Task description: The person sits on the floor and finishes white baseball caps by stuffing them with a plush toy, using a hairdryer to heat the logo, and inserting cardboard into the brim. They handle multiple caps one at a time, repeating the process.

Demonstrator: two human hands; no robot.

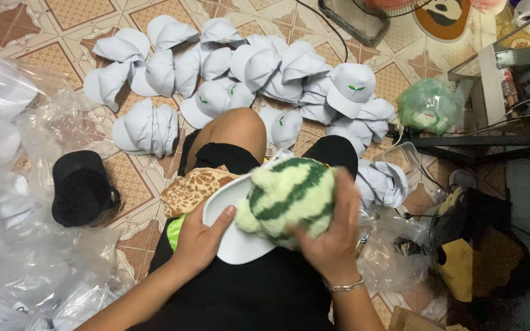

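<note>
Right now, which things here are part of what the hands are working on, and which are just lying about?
In hand:
left hand on white cap
right hand on green striped plush

Lying about:
pile of white caps
black cap
clear plastic bags
green bag

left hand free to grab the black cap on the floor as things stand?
Probably not without letting go first. The left hand is gripping the brim of the white cap on the lap. The black cap lies on bare tile to that side, nothing between, so the path itself looks free.
</note>
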